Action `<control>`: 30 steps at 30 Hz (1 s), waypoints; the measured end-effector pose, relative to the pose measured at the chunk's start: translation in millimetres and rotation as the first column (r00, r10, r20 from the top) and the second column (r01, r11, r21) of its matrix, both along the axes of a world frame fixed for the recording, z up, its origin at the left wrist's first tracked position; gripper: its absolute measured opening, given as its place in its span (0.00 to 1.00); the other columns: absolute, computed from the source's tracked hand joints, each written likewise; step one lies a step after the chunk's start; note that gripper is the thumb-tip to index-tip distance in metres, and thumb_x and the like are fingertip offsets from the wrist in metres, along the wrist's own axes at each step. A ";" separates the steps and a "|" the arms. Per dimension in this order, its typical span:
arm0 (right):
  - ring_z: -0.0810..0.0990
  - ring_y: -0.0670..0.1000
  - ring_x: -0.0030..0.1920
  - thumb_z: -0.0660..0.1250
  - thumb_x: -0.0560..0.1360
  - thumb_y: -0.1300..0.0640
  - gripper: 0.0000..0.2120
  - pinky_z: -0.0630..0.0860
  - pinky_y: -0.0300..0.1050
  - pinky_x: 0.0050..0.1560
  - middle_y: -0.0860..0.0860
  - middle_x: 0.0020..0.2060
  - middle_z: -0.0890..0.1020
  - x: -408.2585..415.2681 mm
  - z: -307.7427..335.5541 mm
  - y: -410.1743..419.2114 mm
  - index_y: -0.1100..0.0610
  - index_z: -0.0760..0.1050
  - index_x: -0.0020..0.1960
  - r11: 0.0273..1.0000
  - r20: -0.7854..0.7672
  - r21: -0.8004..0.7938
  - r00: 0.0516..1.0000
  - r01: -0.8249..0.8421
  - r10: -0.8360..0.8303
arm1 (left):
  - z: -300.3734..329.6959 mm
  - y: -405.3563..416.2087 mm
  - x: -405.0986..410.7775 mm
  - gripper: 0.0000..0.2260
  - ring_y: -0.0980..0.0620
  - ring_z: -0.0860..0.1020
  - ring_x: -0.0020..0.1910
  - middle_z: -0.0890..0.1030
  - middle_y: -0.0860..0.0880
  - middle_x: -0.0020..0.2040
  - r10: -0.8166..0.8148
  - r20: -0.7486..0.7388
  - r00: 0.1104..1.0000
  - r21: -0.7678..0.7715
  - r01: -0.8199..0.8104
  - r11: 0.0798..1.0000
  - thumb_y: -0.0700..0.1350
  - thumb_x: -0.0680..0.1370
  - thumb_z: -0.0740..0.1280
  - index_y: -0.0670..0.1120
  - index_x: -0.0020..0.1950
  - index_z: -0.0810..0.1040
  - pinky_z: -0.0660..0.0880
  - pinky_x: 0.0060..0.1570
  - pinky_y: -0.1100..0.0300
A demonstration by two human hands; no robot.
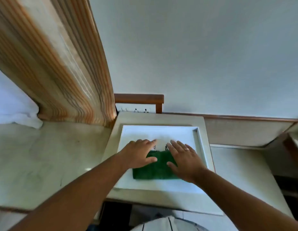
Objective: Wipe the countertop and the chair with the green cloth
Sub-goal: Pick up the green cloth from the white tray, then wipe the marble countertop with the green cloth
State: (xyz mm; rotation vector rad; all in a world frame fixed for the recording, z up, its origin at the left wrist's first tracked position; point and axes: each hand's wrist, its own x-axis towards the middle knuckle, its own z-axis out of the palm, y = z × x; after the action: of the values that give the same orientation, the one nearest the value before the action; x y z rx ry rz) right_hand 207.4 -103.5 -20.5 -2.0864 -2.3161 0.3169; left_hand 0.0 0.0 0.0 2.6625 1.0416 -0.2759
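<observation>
Head view: green cloth [153, 170] folded into a thick pad, lying on a white tray [163, 132] set on a pale stand against the wall. Left hand [138, 154] flat and spread, palm over the cloth's upper left corner, thumb along its top edge, fingers reaching past onto the tray. Right hand [183, 159] likewise flat and spread over the cloth's right side, a ring on one finger, thumb pressing on the green. Neither hand curled round the cloth; both pressing down on it, fingers wide. Countertop [45, 155] stretching to the left, pale and marbled, bare apart from a white bundle at the far left below a striped curtain [58, 60]. Wooden chair back [140, 99] just visible behind the stand; seat hidden.

Step in hand, by the look of it: taking up or flattening the cloth, wiping proper not yet begun. Next move likely calling for one hand to close on the pad, lift it clear of the tray rim, and carry it left onto the countertop for broad strokes.
</observation>
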 end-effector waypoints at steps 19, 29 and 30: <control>0.85 0.50 0.48 0.73 0.73 0.50 0.11 0.79 0.50 0.54 0.49 0.46 0.86 8.9 60.8 92.6 0.52 0.80 0.53 0.724 -0.588 -0.614 0.794 -0.313 -0.156 | 66.6 27.7 -43.9 0.11 0.56 0.83 0.43 0.83 0.56 0.44 0.436 0.081 0.896 -0.616 -0.299 0.729 0.53 0.68 0.79 0.55 0.46 0.80 0.77 0.39 0.62; 0.84 0.52 0.49 0.73 0.74 0.57 0.12 0.81 0.49 0.51 0.51 0.49 0.85 -222.4 76.1 151.6 0.49 0.79 0.56 0.898 -0.854 -0.310 0.506 -0.311 -0.120 | 29.8 19.1 -287.8 0.14 0.47 0.85 0.50 0.86 0.48 0.52 0.919 0.378 -0.109 -0.908 -0.240 0.344 0.39 0.70 0.77 0.51 0.53 0.85 0.82 0.44 0.56; 0.83 0.52 0.50 0.73 0.74 0.57 0.12 0.80 0.48 0.52 0.51 0.49 0.84 -251.6 63.3 158.4 0.51 0.79 0.56 0.912 -0.829 -0.279 0.554 -0.300 -0.071 | 14.5 20.0 -309.8 0.11 0.46 0.84 0.51 0.86 0.48 0.50 0.905 0.383 -0.182 -0.897 -0.305 0.319 0.38 0.72 0.76 0.51 0.51 0.85 0.82 0.44 0.57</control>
State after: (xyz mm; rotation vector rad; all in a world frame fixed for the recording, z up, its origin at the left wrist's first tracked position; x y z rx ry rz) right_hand -44.2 54.9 42.8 -1.3237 -1.8279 1.5154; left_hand -309.8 20.0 14.5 0.8576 1.3721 1.0290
